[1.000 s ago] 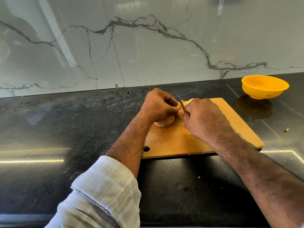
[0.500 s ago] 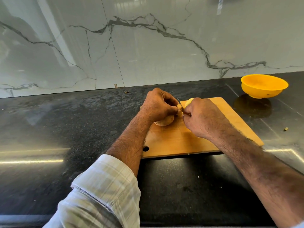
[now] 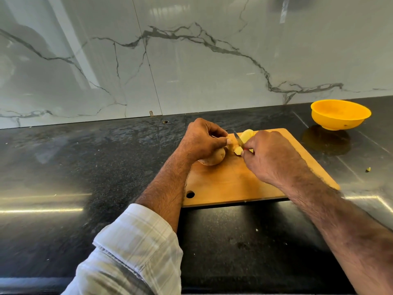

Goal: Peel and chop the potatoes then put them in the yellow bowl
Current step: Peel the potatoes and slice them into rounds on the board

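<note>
Head view: my left hand (image 3: pixel 202 138) is curled over an unpeeled potato (image 3: pixel 213 158), gripping it on the wooden cutting board (image 3: pixel 238 184). My right hand (image 3: pixel 270 154) is clenched round a knife (image 3: pixel 239 139), blade tip poking up btwn both hands, w/ a cut potato piece (image 3: pixel 238 150) right below it. Another pale peeled piece (image 3: pixel 247 134) sits just behind the blade. Yellow bowl (image 3: pixel 340 114) stands on the dark surface (image 3: pixel 85 167), well apart, far right near the marble wall (image 3: pixel 191 60).
</note>
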